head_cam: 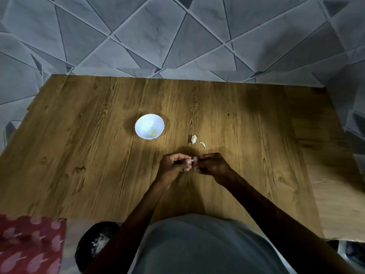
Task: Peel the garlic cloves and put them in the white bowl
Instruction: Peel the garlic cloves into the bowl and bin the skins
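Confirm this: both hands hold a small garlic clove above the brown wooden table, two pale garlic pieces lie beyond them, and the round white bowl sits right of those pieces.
The head view shows the round white bowl left of the two pale garlic pieces, not right. The rest stands: the left hand and right hand hold the small garlic clove above the brown wooden table.

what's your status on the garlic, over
Left hand and right hand both pinch one garlic clove. White bowl holds one yellowish piece. Two pale bits lie beyond the hands, nothing blocking the bowl.
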Action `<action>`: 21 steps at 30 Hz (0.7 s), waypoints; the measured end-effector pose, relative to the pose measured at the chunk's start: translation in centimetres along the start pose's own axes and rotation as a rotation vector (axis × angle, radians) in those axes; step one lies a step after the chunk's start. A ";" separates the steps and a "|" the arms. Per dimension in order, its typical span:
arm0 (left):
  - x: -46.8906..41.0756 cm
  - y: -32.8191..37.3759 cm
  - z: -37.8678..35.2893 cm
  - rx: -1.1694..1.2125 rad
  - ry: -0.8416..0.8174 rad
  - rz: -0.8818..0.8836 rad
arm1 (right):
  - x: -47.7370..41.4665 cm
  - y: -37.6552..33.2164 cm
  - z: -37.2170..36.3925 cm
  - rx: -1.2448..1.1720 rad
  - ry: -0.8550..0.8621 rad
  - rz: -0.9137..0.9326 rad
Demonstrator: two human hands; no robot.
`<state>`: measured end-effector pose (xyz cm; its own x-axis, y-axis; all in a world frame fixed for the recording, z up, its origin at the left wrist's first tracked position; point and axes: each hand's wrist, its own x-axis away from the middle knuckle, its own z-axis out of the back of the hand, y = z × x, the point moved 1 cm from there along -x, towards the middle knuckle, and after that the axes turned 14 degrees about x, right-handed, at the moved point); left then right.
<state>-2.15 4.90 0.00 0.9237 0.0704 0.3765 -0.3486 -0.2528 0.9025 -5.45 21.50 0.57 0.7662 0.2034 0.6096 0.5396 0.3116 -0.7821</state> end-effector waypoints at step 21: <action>1.2 2.8 -1.7 0.246 0.017 0.420 | 1.5 -1.9 -1.1 0.614 0.394 0.657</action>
<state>-2.31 5.96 3.36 0.7076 -0.0716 0.7030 -0.6412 -0.4831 0.5962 -4.94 20.15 2.81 0.9708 0.2194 -0.0967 -0.2255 0.6985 -0.6792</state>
